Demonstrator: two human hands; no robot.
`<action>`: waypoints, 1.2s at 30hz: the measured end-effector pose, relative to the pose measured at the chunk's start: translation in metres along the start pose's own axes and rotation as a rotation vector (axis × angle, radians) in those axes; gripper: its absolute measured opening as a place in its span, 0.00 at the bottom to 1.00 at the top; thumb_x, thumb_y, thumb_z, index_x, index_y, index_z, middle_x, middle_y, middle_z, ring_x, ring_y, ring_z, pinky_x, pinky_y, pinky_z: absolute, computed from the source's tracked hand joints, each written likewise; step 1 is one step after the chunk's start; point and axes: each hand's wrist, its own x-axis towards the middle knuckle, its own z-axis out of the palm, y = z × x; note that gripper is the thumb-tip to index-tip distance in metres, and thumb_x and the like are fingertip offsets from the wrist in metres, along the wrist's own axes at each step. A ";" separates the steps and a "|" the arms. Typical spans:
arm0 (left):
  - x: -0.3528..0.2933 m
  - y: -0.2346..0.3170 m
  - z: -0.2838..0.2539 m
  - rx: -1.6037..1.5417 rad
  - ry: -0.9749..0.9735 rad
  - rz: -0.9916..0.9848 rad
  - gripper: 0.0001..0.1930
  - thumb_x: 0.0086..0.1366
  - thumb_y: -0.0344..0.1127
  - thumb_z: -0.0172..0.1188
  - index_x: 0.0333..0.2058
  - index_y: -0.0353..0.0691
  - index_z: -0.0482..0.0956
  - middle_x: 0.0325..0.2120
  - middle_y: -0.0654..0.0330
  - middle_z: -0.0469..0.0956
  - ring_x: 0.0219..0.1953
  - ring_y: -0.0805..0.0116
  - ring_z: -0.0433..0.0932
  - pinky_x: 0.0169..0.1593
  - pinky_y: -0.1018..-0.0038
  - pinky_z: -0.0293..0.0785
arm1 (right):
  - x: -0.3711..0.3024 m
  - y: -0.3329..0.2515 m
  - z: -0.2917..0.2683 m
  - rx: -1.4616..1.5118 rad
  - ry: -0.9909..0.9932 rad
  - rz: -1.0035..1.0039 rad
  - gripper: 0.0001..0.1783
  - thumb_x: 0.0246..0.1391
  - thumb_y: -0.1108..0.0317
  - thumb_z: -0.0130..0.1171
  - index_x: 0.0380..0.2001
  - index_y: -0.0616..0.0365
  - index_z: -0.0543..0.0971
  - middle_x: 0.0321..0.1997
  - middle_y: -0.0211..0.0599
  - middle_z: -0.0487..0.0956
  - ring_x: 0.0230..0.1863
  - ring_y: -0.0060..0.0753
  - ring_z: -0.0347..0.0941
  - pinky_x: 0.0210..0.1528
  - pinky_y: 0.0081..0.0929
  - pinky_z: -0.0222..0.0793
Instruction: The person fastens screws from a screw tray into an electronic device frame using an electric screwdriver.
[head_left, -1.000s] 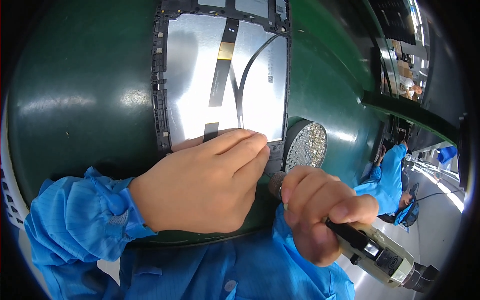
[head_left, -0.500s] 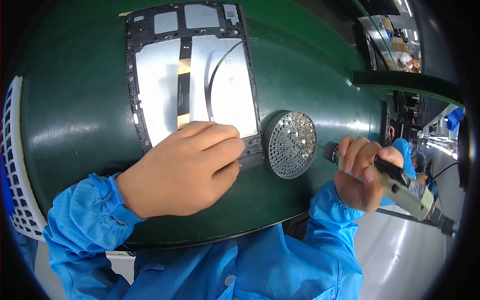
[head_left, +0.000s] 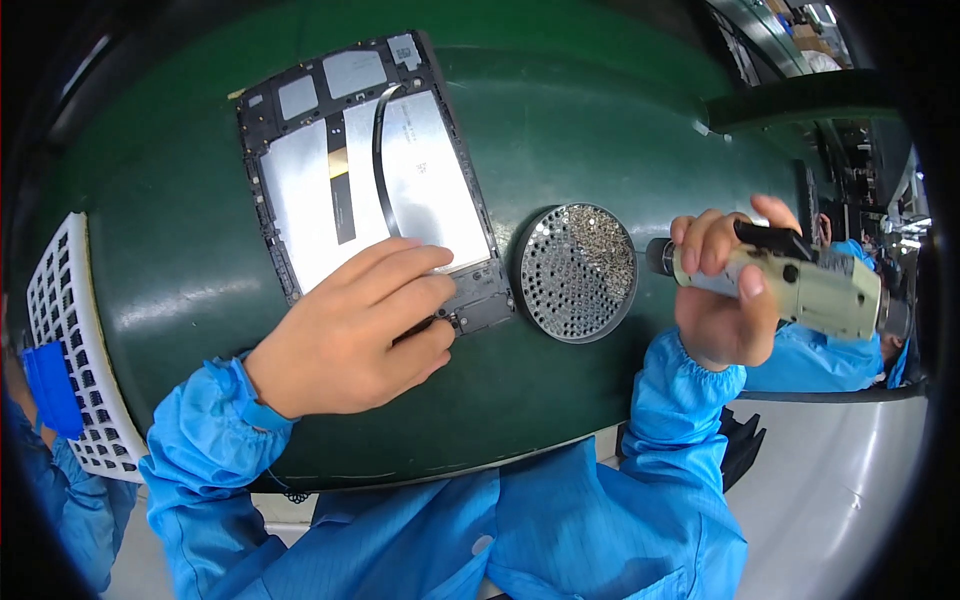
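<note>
An opened tablet (head_left: 440, 190) lies on the green table, its silver battery panels and black frame facing up. A thin black strip (head_left: 378, 150) arches over the right panel, its upper end near the frame's top and its lower end beneath my fingers. My left hand (head_left: 350, 330) rests over the tablet's lower end with its fingers bent; the fingertips are partly hidden. My right hand (head_left: 735, 290) is wrapped round a pale green electric screwdriver (head_left: 825, 300), raised and nearly level. The screwdriver's bit end points left, by the right rim of a round screw tray (head_left: 545, 325).
Many small screws (head_left: 600, 250) lie heaped in the tray's right half, beside rows of holes. A white lattice basket (head_left: 85, 350) with blue tape stands at the left edge. A green rail (head_left: 800, 100) runs at the right. Another person in a blue sleeve (head_left: 815, 358) is beyond my right hand.
The view has shifted, and the tablet now leans further left in it. The strip's upper end has moved inward from the tablet's right edge. The screwdriver has swung from slanting down to nearly level.
</note>
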 end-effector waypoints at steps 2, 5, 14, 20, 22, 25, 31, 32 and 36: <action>-0.006 0.010 -0.002 0.164 -0.036 -0.028 0.15 0.45 0.31 0.71 0.33 0.38 0.79 0.45 0.50 0.73 0.55 0.46 0.70 0.55 0.50 0.70 | 0.008 -0.002 -0.004 -0.008 -0.020 -0.010 0.36 0.46 0.63 0.58 0.58 0.66 0.62 0.23 0.41 0.72 0.25 0.34 0.70 0.37 0.40 0.68; -0.020 0.029 0.001 0.430 -0.038 -0.227 0.21 0.45 0.33 0.72 0.41 0.43 0.80 0.51 0.51 0.71 0.59 0.44 0.66 0.59 0.43 0.63 | 0.020 -0.010 -0.012 -0.096 -0.075 0.061 0.41 0.47 0.62 0.58 0.62 0.70 0.57 0.28 0.44 0.75 0.31 0.38 0.74 0.45 0.42 0.71; -0.006 -0.022 -0.022 0.628 0.015 -0.615 0.23 0.56 0.38 0.66 0.52 0.56 0.78 0.57 0.50 0.68 0.59 0.44 0.67 0.53 0.56 0.73 | 0.037 0.001 -0.040 -0.269 0.134 0.171 0.27 0.51 0.68 0.58 0.55 0.66 0.69 0.44 0.46 0.78 0.46 0.40 0.76 0.51 0.36 0.70; 0.031 -0.138 -0.079 0.653 0.019 -0.587 0.20 0.57 0.37 0.64 0.50 0.53 0.78 0.49 0.54 0.73 0.51 0.52 0.72 0.46 0.61 0.77 | 0.033 0.004 -0.034 -0.175 0.038 0.239 0.27 0.52 0.71 0.58 0.56 0.63 0.68 0.44 0.42 0.78 0.47 0.36 0.75 0.52 0.33 0.68; 0.034 -0.150 -0.079 0.712 0.074 -0.594 0.17 0.57 0.35 0.63 0.47 0.49 0.79 0.45 0.52 0.75 0.48 0.51 0.75 0.46 0.61 0.77 | 0.034 0.002 -0.031 -0.217 0.042 0.224 0.28 0.53 0.71 0.57 0.57 0.63 0.67 0.45 0.41 0.77 0.48 0.36 0.74 0.53 0.33 0.67; 0.057 -0.099 -0.055 0.692 0.117 -0.462 0.11 0.55 0.31 0.63 0.37 0.37 0.79 0.37 0.50 0.76 0.40 0.50 0.77 0.45 0.62 0.76 | 0.021 -0.005 -0.034 -0.283 0.108 0.183 0.30 0.53 0.73 0.59 0.59 0.62 0.64 0.49 0.40 0.73 0.52 0.35 0.71 0.57 0.33 0.64; 0.065 0.053 0.032 0.566 -0.030 0.199 0.05 0.43 0.38 0.57 0.16 0.46 0.72 0.17 0.65 0.68 0.26 0.67 0.73 0.29 0.68 0.68 | -0.035 -0.048 0.010 -0.687 0.055 -0.706 0.25 0.42 0.68 0.68 0.45 0.61 0.72 0.44 0.45 0.73 0.44 0.37 0.71 0.43 0.35 0.68; 0.064 0.071 0.036 0.526 -0.122 0.204 0.05 0.47 0.38 0.57 0.21 0.45 0.74 0.18 0.66 0.68 0.27 0.68 0.73 0.29 0.70 0.67 | -0.037 -0.076 0.025 -0.892 -0.477 -0.601 0.25 0.43 0.57 0.69 0.39 0.61 0.72 0.37 0.42 0.72 0.34 0.40 0.67 0.40 0.41 0.67; 0.053 0.072 0.070 0.359 0.007 0.231 0.06 0.52 0.38 0.56 0.27 0.44 0.75 0.20 0.67 0.69 0.28 0.69 0.73 0.29 0.69 0.66 | -0.069 -0.069 0.096 -0.759 -0.821 -0.334 0.33 0.34 0.54 0.72 0.43 0.62 0.77 0.45 0.41 0.76 0.45 0.42 0.73 0.49 0.43 0.65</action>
